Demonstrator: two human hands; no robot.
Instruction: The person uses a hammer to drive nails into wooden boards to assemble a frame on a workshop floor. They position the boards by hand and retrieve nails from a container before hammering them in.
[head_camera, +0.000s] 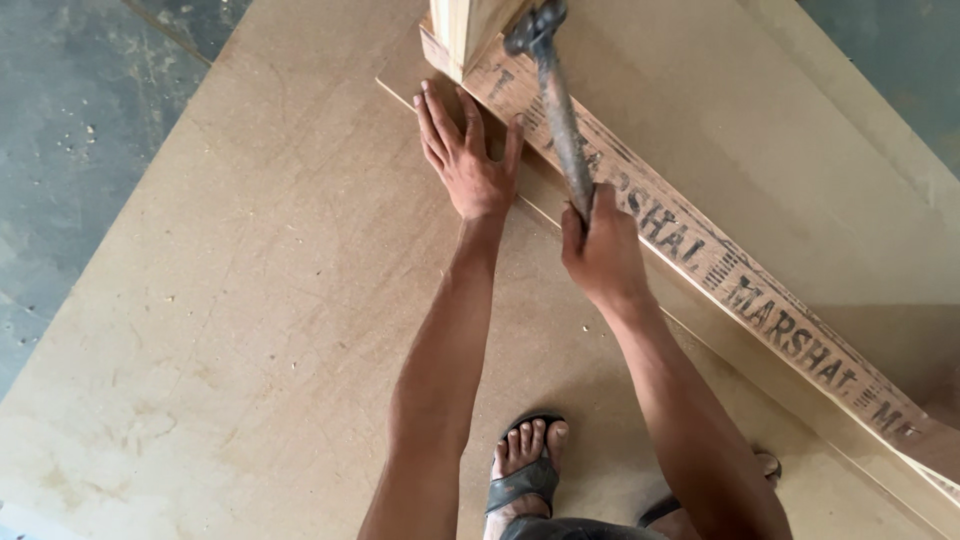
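- my right hand (603, 250) is closed round the hammer (560, 110) handle, head raised by the timber corner.
- my left hand (468, 160) lies flat, fingers spread, holding nothing, likely steadying the thin board strip (545, 200) beside the long timber piece (740, 290).
- all rests on a large brown sheet (230, 330).

Head cam, steep look-down, close over board (250, 330), single view.

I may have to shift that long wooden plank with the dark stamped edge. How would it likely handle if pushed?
The plank looks thick and straight, so probably stiff and fairly heavy. It lies on a smooth brown board, so it might slide rather than tip. The left hand is pressed flat beside it while the right hand holds a hammer.
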